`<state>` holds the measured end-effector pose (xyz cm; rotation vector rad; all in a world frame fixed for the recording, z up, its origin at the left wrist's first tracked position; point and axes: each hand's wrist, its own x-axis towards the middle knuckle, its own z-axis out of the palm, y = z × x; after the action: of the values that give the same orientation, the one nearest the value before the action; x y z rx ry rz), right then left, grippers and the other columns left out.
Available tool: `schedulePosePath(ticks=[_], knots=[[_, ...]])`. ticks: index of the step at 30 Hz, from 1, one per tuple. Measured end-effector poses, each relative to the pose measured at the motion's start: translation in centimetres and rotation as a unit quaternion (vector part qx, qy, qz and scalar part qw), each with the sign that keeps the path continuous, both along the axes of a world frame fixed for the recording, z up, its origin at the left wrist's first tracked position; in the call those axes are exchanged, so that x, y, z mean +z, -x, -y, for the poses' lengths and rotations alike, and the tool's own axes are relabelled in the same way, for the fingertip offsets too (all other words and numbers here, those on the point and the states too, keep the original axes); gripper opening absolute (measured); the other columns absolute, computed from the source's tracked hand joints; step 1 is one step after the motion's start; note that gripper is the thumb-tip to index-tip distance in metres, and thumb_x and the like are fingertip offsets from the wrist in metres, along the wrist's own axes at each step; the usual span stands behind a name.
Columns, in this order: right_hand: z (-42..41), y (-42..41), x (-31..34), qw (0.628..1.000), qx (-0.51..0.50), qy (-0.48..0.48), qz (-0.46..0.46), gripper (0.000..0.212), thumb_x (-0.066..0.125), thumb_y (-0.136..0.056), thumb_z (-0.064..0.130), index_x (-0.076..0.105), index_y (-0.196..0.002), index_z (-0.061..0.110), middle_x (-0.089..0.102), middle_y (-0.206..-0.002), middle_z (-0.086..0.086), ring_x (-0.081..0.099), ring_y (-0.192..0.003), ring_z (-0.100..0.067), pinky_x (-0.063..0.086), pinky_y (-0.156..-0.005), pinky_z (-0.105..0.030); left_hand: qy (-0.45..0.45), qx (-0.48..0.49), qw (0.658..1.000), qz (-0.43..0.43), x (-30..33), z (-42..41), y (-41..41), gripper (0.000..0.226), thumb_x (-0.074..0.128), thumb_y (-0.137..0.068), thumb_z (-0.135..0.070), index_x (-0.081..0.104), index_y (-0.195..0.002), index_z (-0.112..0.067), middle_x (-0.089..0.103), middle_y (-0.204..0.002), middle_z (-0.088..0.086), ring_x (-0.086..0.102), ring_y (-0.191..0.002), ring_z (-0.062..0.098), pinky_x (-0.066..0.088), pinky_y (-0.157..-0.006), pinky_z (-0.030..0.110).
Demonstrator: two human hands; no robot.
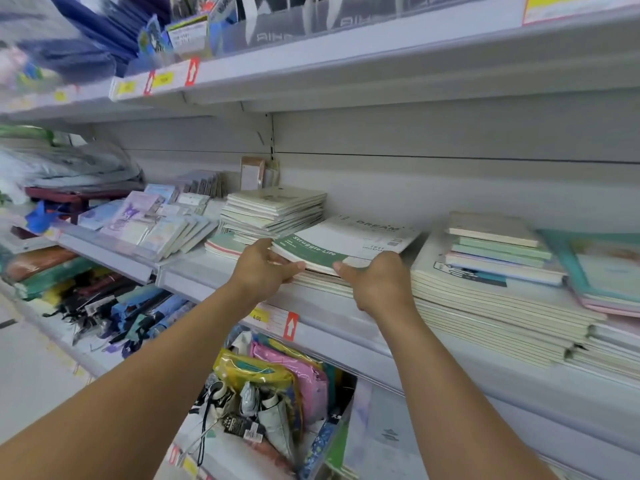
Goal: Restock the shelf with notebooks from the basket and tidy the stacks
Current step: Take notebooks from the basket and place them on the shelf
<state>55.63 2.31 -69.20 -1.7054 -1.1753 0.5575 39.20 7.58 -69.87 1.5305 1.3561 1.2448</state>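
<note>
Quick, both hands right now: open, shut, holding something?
Left hand: grips the near left edge of the green-banded notebook.
Right hand: grips the same notebook's near right edge.

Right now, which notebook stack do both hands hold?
The middle stack, topped by the green-banded "Struggle-Life" cover; left hand and right hand grip its front edge.

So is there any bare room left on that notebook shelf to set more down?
Little. A bare strip of shelf runs in front of the cream notebook stack, left of the left hand. Rightward it is crowded: both hands grip the green-banded notebooks, and the tall stack fills the shelf to its front edge.
</note>
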Motion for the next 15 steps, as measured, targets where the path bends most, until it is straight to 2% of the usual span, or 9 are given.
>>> schedulePosePath(ticks=[2, 4, 6, 8, 9, 11, 15], knots=[[-0.3, 0.1, 0.1, 0.999, 0.009, 0.020, 0.035, 0.053, 0.079, -0.079, 0.042, 0.050, -0.102, 0.003, 0.051, -0.083, -0.007, 0.045, -0.064, -0.020, 0.023, -0.042, -0.022, -0.011, 0.011, 0.999, -0.039, 0.0, -0.5, -0.1, 0.073, 0.082, -0.077, -0.021, 0.044, -0.137, -0.006, 0.060, -0.091, 0.002, 0.067, -0.080, 0.025, 0.056, -0.084, 0.040], [-0.5, 0.1, 0.1, 0.997, -0.001, 0.033, 0.071, 0.044, 0.075, -0.085, 0.037, 0.050, -0.100, 0.005, 0.049, -0.089, -0.009, 0.043, -0.066, -0.021, 0.024, -0.045, -0.024, -0.027, 0.022, 0.996, -0.078, 0.0, -1.1, 0.0, 0.061, 0.083, -0.075, -0.028, 0.051, -0.124, -0.013, 0.060, -0.094, 0.001, 0.064, -0.086, 0.023, 0.052, -0.079, 0.033], [-0.7, 0.2, -0.1, 0.993, -0.027, 0.020, 0.110, 0.032, 0.070, -0.090, 0.032, 0.051, -0.087, 0.006, 0.052, -0.087, -0.010, 0.046, -0.069, -0.024, 0.033, -0.056, -0.025, -0.061, 0.053, 0.986, -0.145, -0.5, -2.0, 0.2, 0.063, 0.082, -0.073, -0.038, 0.052, -0.123, -0.015, 0.054, -0.113, 0.004, 0.057, -0.102, 0.023, 0.048, -0.086, 0.032], [-0.9, 0.4, -0.6, 0.990, -0.058, 0.009, 0.130, 0.037, 0.065, -0.094, 0.022, 0.045, -0.067, 0.009, 0.050, -0.073, -0.005, 0.046, -0.062, -0.023, 0.034, -0.059, -0.027, -0.093, 0.087, 0.975, -0.181, -1.4, -2.8, 0.3, 0.067, 0.079, -0.072, -0.049, 0.052, -0.123, -0.017, 0.046, -0.129, 0.006, 0.052, -0.112, 0.027, 0.047, -0.095, 0.040], [-0.9, 0.4, -0.8, 0.989, -0.071, 0.007, 0.133, 0.039, 0.062, -0.095, 0.015, 0.042, -0.062, 0.011, 0.046, -0.067, -0.003, 0.043, -0.056, -0.019, 0.033, -0.058, -0.027, -0.100, 0.092, 0.974, -0.182, -1.7, -3.0, 0.2, 0.065, 0.077, -0.072, -0.053, 0.051, -0.121, -0.019, 0.048, -0.129, 0.004, 0.052, -0.112, 0.027, 0.047, -0.094, 0.042], [-1.1, 0.4, -1.2, 0.985, -0.089, 0.003, 0.145, 0.034, 0.058, -0.094, 0.004, 0.044, -0.063, 0.008, 0.041, -0.063, 0.000, 0.044, -0.056, -0.018, 0.034, -0.058, -0.027, -0.083, 0.085, 0.977, -0.176, -2.0, -3.2, 0.0, 0.063, 0.073, -0.075, -0.058, 0.047, -0.120, -0.024, 0.055, -0.123, -0.003, 0.056, -0.106, 0.023, 0.048, -0.090, 0.042], [-1.3, 0.7, -1.6, 0.982, -0.108, -0.013, 0.157, 0.017, 0.055, -0.094, 0.001, 0.053, -0.078, 0.005, 0.039, -0.064, 0.001, 0.050, -0.069, -0.025, 0.037, -0.061, -0.027, -0.074, 0.102, 0.971, -0.201, -2.0, -3.4, -0.3, 0.066, 0.066, -0.077, -0.065, 0.045, -0.129, -0.029, 0.058, -0.123, -0.009, 0.058, -0.109, 0.020, 0.046, -0.090, 0.037]])
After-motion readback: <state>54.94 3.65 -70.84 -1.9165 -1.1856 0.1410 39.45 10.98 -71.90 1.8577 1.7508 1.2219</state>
